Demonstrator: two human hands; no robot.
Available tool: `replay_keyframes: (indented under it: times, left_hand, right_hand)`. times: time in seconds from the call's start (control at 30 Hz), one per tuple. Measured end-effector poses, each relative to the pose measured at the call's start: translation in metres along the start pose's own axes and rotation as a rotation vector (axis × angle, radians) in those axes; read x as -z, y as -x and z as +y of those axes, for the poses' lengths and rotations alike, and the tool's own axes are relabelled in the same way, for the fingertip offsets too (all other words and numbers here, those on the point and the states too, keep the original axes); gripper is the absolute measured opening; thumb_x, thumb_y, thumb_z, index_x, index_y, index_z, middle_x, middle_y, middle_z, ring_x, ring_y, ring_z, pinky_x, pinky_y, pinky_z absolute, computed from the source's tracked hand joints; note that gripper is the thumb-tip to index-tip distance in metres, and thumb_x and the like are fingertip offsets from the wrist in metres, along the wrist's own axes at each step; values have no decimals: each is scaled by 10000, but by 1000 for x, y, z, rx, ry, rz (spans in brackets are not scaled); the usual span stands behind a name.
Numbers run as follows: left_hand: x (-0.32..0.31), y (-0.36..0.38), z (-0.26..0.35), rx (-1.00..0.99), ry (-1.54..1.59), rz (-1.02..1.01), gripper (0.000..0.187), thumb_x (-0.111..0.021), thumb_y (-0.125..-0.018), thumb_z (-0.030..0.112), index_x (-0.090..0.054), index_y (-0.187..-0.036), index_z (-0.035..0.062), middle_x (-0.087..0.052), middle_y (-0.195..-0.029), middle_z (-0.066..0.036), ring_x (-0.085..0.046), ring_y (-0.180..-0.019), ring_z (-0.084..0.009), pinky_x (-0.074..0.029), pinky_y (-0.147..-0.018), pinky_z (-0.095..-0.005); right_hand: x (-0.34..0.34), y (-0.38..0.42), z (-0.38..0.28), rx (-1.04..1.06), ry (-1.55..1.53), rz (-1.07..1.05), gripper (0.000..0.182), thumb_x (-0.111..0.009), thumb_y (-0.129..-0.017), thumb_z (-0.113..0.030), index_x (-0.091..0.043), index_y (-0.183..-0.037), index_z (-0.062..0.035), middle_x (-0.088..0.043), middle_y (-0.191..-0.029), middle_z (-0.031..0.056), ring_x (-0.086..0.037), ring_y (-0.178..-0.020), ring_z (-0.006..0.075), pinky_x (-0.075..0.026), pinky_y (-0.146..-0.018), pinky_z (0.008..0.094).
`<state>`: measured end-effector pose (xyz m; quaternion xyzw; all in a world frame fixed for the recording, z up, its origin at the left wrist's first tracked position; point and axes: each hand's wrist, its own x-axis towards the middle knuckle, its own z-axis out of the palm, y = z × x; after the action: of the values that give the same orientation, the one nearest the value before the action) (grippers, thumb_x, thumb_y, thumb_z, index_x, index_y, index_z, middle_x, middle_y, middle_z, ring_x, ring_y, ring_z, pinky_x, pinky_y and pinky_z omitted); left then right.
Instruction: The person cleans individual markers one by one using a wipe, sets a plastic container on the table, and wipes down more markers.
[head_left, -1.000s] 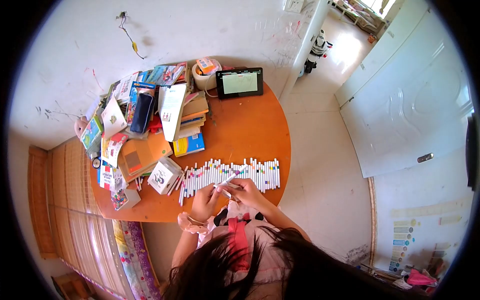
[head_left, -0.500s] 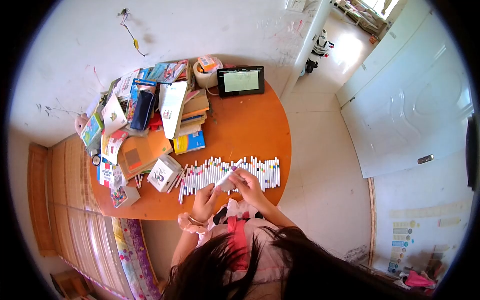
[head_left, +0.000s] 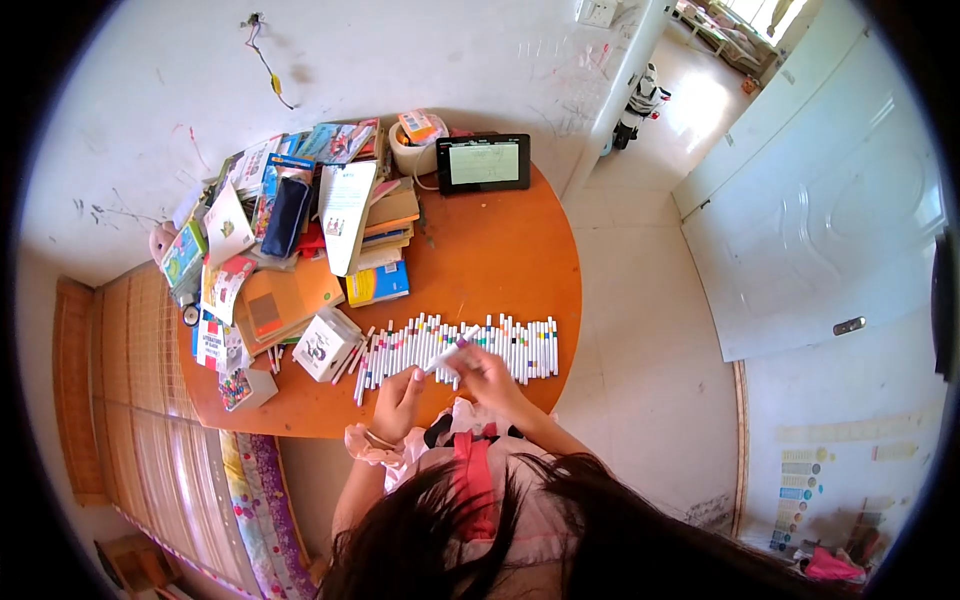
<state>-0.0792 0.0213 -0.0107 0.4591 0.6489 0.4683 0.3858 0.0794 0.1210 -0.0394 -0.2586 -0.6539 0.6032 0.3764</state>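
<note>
A white marker pen with a purple band near its upper end is held at a slant over the row of markers. My left hand pinches its lower end between thumb and fingers. My right hand has its fingers closed around the pen nearer the purple band, partly covering it. Beneath both hands, a long row of white markers with differently coloured bands lies side by side along the table's near edge. My right hand hides part of that row.
Books and a dark pencil case are heaped on the left of the orange table. A white box stands left of the markers. At the back a tablet leans upright beside a round white container.
Both hands have shifted slightly left with the marker pen, which now lies flatter. The left hand has drawn down a little toward the pen's lower end.
</note>
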Motion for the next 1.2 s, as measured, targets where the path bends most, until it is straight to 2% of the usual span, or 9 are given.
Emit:
replay_keyframes:
  times: [0.13,0.2,0.27,0.37,0.43,0.67,0.7,0.87,1.2]
  left_hand:
    - [-2,2,9,4,-23,-19,458,-434,-1021,335,-482,-737,-21,-368,-602,-33,-313,-595,-118,-295,-518,-311]
    - [5,7,7,38,-17,-26,471,-425,-1022,354,-478,-733,-14,-356,-599,-43,-308,-590,-119,-295,-514,-309]
    - [14,10,-2,96,-12,-8,471,-402,-1028,336,-478,-712,-5,-379,-598,-39,-331,-578,-132,-305,-519,-317]
    - [25,8,-30,149,-146,48,448,-389,-1023,298,-483,-701,0,-427,-597,-80,-376,-556,-197,-330,-529,-360]
    - [31,5,-63,134,-316,84,349,-407,-988,247,-521,-773,-4,-502,-651,-211,-489,-596,-369,-401,-583,-449]
    - [4,-6,-226,128,-703,326,239,-419,-985,258,-464,-961,24,-609,-799,-308,-589,-734,-504,-449,-617,-583]
    - [-2,-10,-199,314,-601,381,223,-419,-986,254,-446,-974,33,-617,-793,-306,-598,-716,-510,-459,-577,-589]
    - [-7,-21,-206,428,-688,334,264,-411,-990,297,-447,-1012,37,-647,-760,-264,-635,-706,-462,-496,-596,-566]
    - [-2,-41,-170,543,-1049,64,356,-457,-962,360,-530,-1078,31,-694,-796,-187,-694,-729,-346,-551,-629,-467]
  right_hand:
    - [3,3,-3,-308,-185,-49,246,-546,-919,-14,-597,-1159,-36,-646,-885,21,-591,-713,74,-499,-623,244]
    - [35,-13,16,-24,-337,316,199,-505,-930,-86,-601,-1099,-46,-593,-796,16,-528,-622,73,-452,-568,219]
    - [76,-22,4,-133,-275,847,132,-549,-953,-165,-577,-1026,-59,-592,-777,19,-535,-619,72,-432,-535,221]
    - [128,-14,9,-189,-225,1068,159,-620,-923,-198,-612,-956,-43,-592,-767,-4,-549,-657,66,-436,-561,218]
    - [138,-1,26,-177,-158,1069,132,-629,-902,-160,-628,-927,-31,-601,-780,2,-561,-678,76,-449,-580,225]
    - [149,60,124,-368,-10,929,53,-577,-840,-38,-601,-883,-17,-625,-771,88,-596,-562,153,-497,-486,276]
    - [142,64,121,-469,-51,892,64,-579,-849,-57,-583,-904,-24,-619,-763,95,-587,-547,158,-486,-456,278]
    - [141,75,139,-784,-66,678,196,-627,-881,-208,-565,-968,-44,-620,-791,92,-571,-539,146,-452,-409,265]
    - [151,77,148,-591,-187,689,166,-620,-864,-173,-577,-966,-49,-624,-793,77,-593,-590,155,-479,-455,270]
